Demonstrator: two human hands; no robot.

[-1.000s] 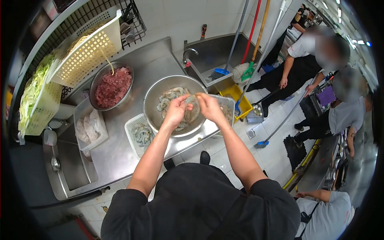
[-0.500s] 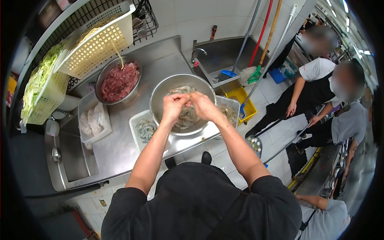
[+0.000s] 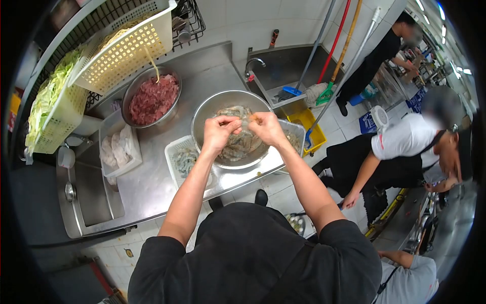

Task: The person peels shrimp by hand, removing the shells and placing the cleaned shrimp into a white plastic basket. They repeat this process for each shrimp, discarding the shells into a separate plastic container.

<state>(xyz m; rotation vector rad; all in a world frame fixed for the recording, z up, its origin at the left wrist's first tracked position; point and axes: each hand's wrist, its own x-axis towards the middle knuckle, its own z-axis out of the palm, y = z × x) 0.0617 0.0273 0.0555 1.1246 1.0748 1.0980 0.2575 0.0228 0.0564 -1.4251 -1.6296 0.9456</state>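
A large steel bowl (image 3: 201, 109) on the counter holds a heap of grey shrimp (image 3: 235, 151). Above it, my left hand (image 3: 218, 134) is closed in a pinch, fingertips towards my other hand. My right hand (image 3: 267, 129) also pinches, with an orange-brown bit showing at its fingertips. A greyish shrimp seems to span the two hands, partly hidden by the fingers. Left of the bowl, a white perforated basket (image 3: 171, 152) contains peeled-looking shrimp (image 3: 185, 163). At the bowl's right edge stands a clear container (image 3: 300, 133) with pale pieces, partly covered by my right forearm.
A steel bowl of raw meat (image 3: 154, 101) stands behind, near a white tub (image 3: 121, 164) of pale meat. Baskets of noodles (image 3: 126, 53) and cut greens (image 3: 53, 109) are at left. Mops lean by the sink (image 3: 283, 63). Co-workers stand at right, one close in a white shirt (image 3: 400, 137).
My hands have moved slightly apart over the bowl, opening a small gap between the fingertips. At right, a white-shirted co-worker has come nearer, and a dark-clothed person further back is more visible.
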